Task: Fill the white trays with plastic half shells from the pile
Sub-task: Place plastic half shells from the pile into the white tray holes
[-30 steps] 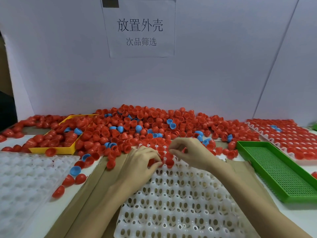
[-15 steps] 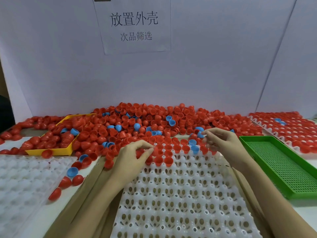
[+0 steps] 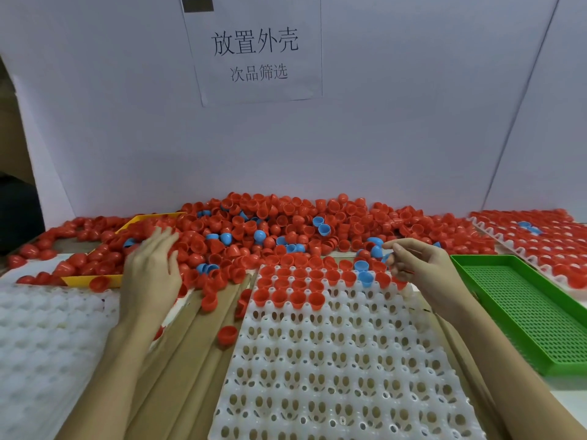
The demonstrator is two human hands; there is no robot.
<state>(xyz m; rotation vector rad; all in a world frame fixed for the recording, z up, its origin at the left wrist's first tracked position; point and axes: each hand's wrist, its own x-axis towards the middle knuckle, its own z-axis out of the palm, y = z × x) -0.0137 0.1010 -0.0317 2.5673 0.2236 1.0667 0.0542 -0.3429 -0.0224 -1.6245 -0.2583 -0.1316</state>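
A big pile of red and blue half shells (image 3: 286, 223) lies along the back wall. In front of me is a white tray (image 3: 349, 360); its far rows hold red shells (image 3: 292, 284) and two blue ones (image 3: 365, 277). My left hand (image 3: 152, 271) reaches into the pile's left part beside the yellow tray, fingers spread and blurred, nothing visibly held. My right hand (image 3: 416, 262) hovers at the tray's far right corner. Its thumb and forefinger seem to pinch a blue half shell (image 3: 388, 257), mostly hidden by the fingers.
A second white tray (image 3: 41, 328) lies at the left. The yellow tray (image 3: 92, 279) holds red shells. At the right are a green mesh tray (image 3: 524, 312) and a filled white tray (image 3: 540, 239). A loose red shell (image 3: 227, 335) sits on brown cardboard (image 3: 190, 360).
My left hand left the tray's far edge and swung left into the pile by the yellow tray. My right hand moved right along the tray's far edge to the blue shells.
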